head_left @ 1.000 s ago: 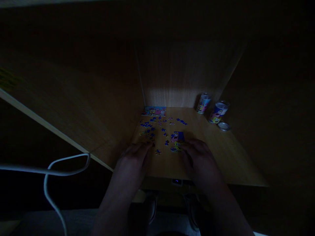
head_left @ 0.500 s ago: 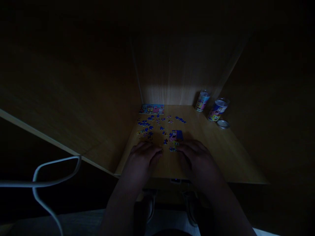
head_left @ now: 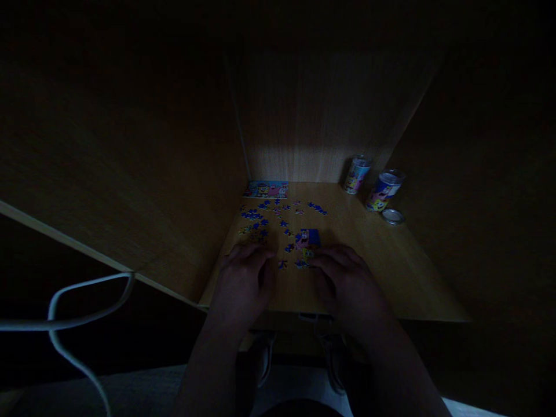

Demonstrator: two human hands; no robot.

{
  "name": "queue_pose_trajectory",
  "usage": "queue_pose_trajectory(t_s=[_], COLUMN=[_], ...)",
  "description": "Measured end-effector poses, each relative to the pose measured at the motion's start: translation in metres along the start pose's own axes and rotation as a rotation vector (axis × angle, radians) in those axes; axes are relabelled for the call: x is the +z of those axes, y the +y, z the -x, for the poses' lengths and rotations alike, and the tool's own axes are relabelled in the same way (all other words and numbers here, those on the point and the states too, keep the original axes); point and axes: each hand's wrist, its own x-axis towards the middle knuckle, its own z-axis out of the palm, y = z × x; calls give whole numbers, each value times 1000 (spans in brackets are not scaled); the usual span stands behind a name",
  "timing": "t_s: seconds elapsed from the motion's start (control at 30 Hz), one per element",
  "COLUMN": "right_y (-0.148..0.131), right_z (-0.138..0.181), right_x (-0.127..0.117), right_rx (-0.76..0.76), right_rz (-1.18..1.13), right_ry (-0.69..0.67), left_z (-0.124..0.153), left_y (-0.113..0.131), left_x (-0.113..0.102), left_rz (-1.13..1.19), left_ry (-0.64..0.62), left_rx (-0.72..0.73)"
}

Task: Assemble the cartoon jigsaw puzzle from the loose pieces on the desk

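A partly joined jigsaw puzzle (head_left: 311, 237) in blue, pink and yellow lies on the wooden surface. My right hand (head_left: 347, 278) rests at its lower right, fingertips touching its yellow part, with the thumb apart from the index finger. To the left, my left hand (head_left: 245, 279) hovers low over the wood, thumb and index finger apart and nothing visible between them. A loose puzzle piece (head_left: 283, 264) lies just right of its fingertips. Several blue pieces (head_left: 252, 215) are scattered beyond that hand. The dim light hides fine detail.
A cartoon picture strip (head_left: 266, 189) lies at the back left. Two printed cans, one at the back (head_left: 357, 175) and one nearer (head_left: 384, 191), stand right, beside a round metal lid (head_left: 392, 216). Wooden panels enclose the surface. A white cable (head_left: 89, 285) loops at the left.
My left hand has drawn back to the left, leaving a puzzle piece on the wood near its fingertips. My right hand stays by the joined puzzle. The view has shifted slightly.
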Motion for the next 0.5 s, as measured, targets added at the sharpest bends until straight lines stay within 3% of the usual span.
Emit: queue_pose_trajectory(t_s=[0.2,0.4,0.5], right_y=[0,1,0], right_z=[0,0,-1], right_x=[1,0,0], right_rx=[-8,0,0], right_rz=[5,3,2], right_ry=[1,-18,-19], left_z=[1,2,2], left_y=[-2,5,7], left_x=[1,1,3], left_rz=[37,-19,-34], left_ry=[-36,-158,-172], left_rx=[41,199,191])
